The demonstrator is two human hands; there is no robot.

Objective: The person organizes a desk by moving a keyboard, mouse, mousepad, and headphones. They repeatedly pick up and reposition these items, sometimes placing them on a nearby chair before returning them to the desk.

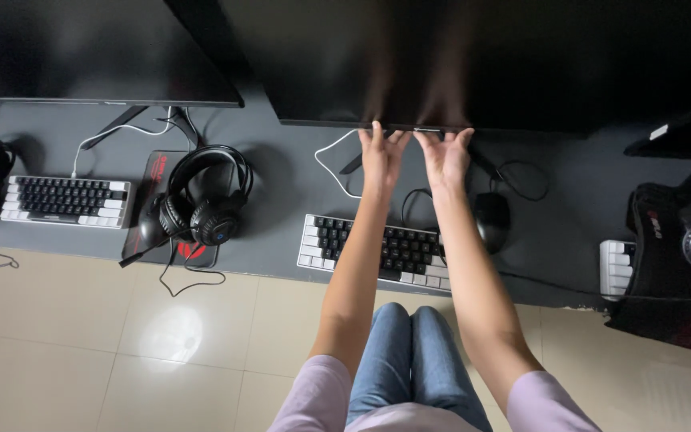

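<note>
nearest the camera, blue jeans [413, 360] and pale lilac sleeves [317, 392] sit at the bottom edge, the sleeves cut off by the frame. both forearms stretch forward over a black and white keyboard [377, 252] on the dark desk [281, 232], hiding part of its keys. a black mouse [492, 222] lies just right of the right forearm, hard to make out against the desk.

further on, the left hand [381, 157] and right hand [446, 156] reach up side by side to the bottom edge of a big dark monitor [481, 60]. the fingers are straight and slightly apart, tips touching or just under that edge; whether they curl behind it cannot be told. the screen is black and runs off the top.

to the left, a headset [205, 196] rests on a mouse pad, beside a second keyboard [65, 200] under another monitor [89, 48]. at far right, dark gear is cropped and unclear.
</note>
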